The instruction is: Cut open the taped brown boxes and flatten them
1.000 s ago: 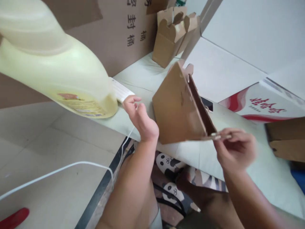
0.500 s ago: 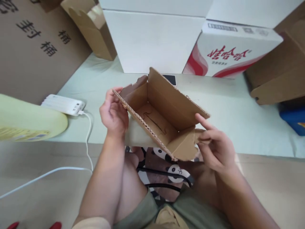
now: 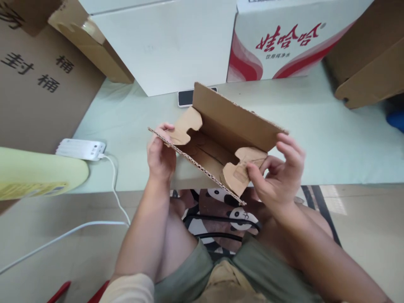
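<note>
I hold a small brown corrugated cardboard box (image 3: 227,122) open side up, just above the front edge of the pale green table (image 3: 315,139). My left hand (image 3: 160,153) grips its left end, thumb on the curved left flap. My right hand (image 3: 277,172) grips the right end and presses the curved right flap inward with its fingers. Both end flaps are folded in over the box's inside; the long back flap stands up.
A white carton (image 3: 167,42) and a red-and-white printed carton (image 3: 284,40) stand behind. A phone (image 3: 185,97) lies by them. A large brown carton (image 3: 38,80), a white power bank (image 3: 80,149) with cable, a yellow jug (image 3: 38,174) sit left. More brown cardboard (image 3: 369,63) is right.
The box went from held flat on edge by my right hand alone to open and upright in both hands. Since half a second ago both end flaps have folded inward.
</note>
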A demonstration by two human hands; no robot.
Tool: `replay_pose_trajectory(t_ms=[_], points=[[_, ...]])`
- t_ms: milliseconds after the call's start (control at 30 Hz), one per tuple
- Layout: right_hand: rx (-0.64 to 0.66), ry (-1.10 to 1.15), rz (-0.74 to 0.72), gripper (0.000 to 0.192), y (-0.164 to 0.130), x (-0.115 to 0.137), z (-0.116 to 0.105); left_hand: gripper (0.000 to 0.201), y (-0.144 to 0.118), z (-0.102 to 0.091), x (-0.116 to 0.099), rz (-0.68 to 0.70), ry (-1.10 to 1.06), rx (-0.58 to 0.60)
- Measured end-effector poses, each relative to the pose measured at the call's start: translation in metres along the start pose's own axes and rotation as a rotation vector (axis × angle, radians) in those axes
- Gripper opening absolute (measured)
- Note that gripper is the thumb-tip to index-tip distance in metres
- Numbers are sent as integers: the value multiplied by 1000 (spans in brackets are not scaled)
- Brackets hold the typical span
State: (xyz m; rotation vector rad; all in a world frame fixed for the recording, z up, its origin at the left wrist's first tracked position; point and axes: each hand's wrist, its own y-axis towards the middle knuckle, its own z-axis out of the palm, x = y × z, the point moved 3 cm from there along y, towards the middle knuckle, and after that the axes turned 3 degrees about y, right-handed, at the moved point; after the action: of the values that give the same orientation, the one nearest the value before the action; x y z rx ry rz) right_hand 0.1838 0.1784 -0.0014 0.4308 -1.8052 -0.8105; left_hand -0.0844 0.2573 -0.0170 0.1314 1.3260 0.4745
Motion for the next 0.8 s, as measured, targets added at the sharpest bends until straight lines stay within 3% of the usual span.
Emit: replay_pose_trajectory(t_ms=[133, 200, 300, 400, 567, 667, 800], points=[[-35, -47, 49, 85, 2, 0, 2, 55, -1, 0, 0, -12, 3, 15], [48, -37, 71, 71, 4, -1, 3, 53, -1, -1, 2, -1, 30, 7], [196, 44, -8, 41, 7, -1, 2, 44, 0, -6, 5, 63, 56, -37], [299, 126, -47, 42, 8, 1, 1, 48, 1, -14, 3, 140, 151, -39], [338, 90, -16, 40, 9, 7, 1, 43, -3, -22, -9, 250, 549, 127], [324, 24, 44, 32, 11, 8, -2, 51, -8, -22, -15, 269, 646, 256], [407, 6, -6, 28, 13, 11, -1, 55, -14, -22, -20, 305, 672, 228]])
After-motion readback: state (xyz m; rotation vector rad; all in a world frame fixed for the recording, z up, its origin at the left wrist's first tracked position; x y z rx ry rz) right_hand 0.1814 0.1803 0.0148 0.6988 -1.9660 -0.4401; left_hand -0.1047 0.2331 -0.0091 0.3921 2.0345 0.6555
